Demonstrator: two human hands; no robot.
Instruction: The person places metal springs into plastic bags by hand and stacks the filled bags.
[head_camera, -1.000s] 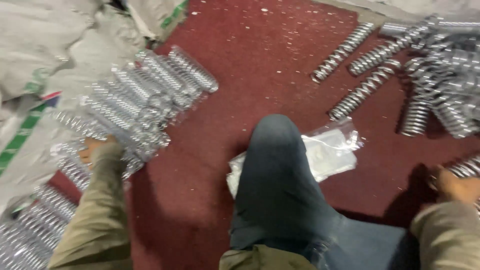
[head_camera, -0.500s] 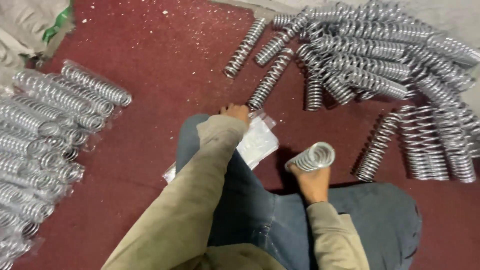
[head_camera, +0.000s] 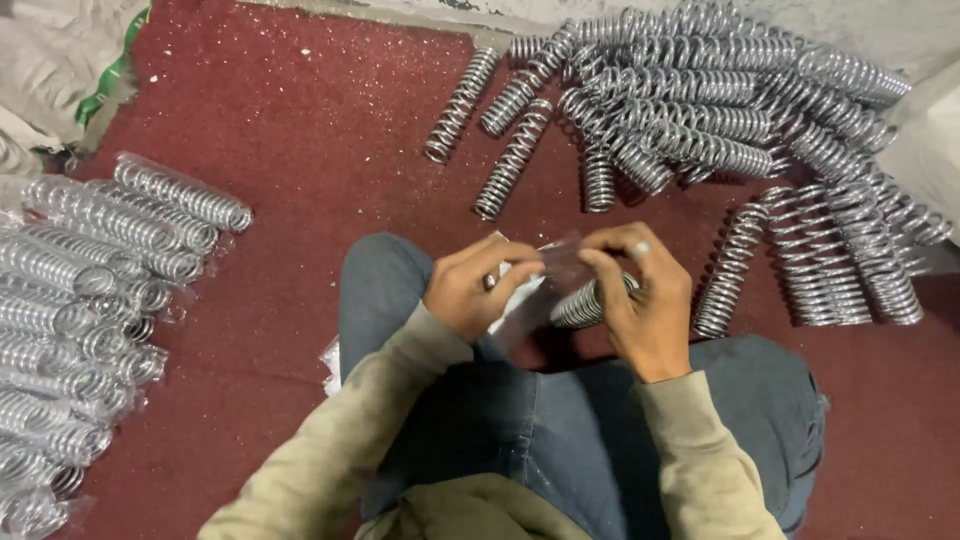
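Dark red speckled floor (head_camera: 300, 130) strewn with bare metal springs (head_camera: 700, 110)

A shiny metal spring (head_camera: 585, 303) lies tilted above the knees, seemingly partly inside a thin clear plastic bag (head_camera: 535, 285) held around it.

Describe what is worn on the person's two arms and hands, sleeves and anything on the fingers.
Both arms wear long, loose khaki-olive cloth sleeves, creased and somewhat soiled, ending at the wrists. The left hand is bare, no glove, nothing visible on it. The right hand is bare too, except a pale band, perhaps a ring or tape, on one of its fingers. No watch or bracelet shows.
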